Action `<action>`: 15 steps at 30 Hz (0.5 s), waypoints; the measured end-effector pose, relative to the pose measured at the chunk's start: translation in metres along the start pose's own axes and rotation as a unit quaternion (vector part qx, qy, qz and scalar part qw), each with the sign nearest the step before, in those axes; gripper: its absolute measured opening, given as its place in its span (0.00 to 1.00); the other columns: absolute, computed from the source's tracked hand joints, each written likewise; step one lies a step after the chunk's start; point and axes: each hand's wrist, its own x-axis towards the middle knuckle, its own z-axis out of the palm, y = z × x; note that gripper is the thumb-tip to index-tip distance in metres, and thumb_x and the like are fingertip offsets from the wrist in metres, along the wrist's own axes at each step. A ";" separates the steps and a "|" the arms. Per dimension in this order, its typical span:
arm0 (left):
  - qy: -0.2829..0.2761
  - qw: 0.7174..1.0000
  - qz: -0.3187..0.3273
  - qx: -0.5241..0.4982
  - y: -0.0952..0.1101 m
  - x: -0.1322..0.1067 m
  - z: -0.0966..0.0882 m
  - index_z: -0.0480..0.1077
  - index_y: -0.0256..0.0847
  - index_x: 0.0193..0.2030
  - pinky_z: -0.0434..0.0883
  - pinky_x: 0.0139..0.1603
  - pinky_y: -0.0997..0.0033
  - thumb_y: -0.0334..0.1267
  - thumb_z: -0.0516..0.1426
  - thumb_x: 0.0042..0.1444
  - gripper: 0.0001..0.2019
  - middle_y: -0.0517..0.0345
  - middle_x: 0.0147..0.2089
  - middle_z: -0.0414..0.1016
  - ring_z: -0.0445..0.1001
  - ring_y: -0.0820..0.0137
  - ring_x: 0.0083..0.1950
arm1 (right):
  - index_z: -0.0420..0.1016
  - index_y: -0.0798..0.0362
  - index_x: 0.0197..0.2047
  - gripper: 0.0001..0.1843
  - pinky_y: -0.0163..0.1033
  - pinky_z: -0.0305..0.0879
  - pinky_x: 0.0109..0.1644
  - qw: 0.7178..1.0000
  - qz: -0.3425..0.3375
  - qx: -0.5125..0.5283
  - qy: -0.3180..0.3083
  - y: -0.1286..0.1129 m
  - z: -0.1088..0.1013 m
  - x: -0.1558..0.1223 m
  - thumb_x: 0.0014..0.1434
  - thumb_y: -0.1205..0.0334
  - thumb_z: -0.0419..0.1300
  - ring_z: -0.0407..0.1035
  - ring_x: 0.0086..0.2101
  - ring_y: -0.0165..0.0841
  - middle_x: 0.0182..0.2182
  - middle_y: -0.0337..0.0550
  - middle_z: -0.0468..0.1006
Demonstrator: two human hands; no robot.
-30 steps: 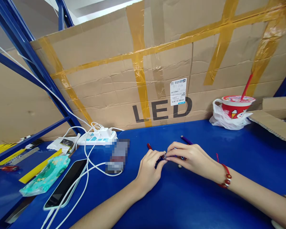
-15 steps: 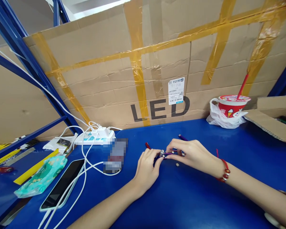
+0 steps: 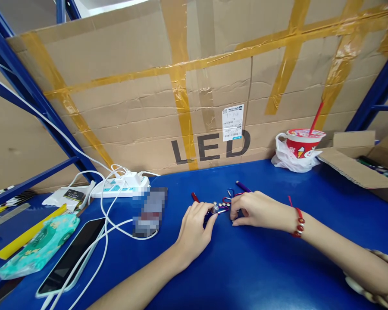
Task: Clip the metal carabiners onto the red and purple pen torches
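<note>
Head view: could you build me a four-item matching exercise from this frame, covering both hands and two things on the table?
Things:
1. Left hand
2. Cup
3. Right hand
4. Phone

Places and states:
A. Has a red bracelet at its wrist
B. Lies with its black screen up
C. Holds a silver-ended item
D. Sits in a white plastic bag

Right pairs: 1-C, 2-D, 3-A, 4-B
</note>
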 end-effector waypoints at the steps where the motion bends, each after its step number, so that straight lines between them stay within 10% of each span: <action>1: 0.000 1.000 0.004 0.000 0.000 0.000 0.000 0.65 0.39 0.41 0.62 0.41 0.68 0.34 0.51 0.58 0.05 0.58 0.38 0.69 0.65 0.69 0.39 | 0.75 0.48 0.31 0.04 0.30 0.56 0.32 1.000 0.002 0.001 0.001 -0.001 0.001 0.000 0.52 0.60 0.59 0.68 0.31 0.27 0.33 0.33 0.75; 15: 0.004 1.000 0.013 0.012 -0.002 -0.002 0.003 0.64 0.40 0.42 0.62 0.44 0.64 0.34 0.51 0.58 0.06 0.58 0.39 0.69 0.65 0.67 0.42 | 0.75 0.51 0.31 0.07 0.29 0.55 0.31 0.996 0.031 0.083 -0.027 -0.005 0.006 0.000 0.50 0.57 0.61 0.68 0.29 0.26 0.27 0.34 0.75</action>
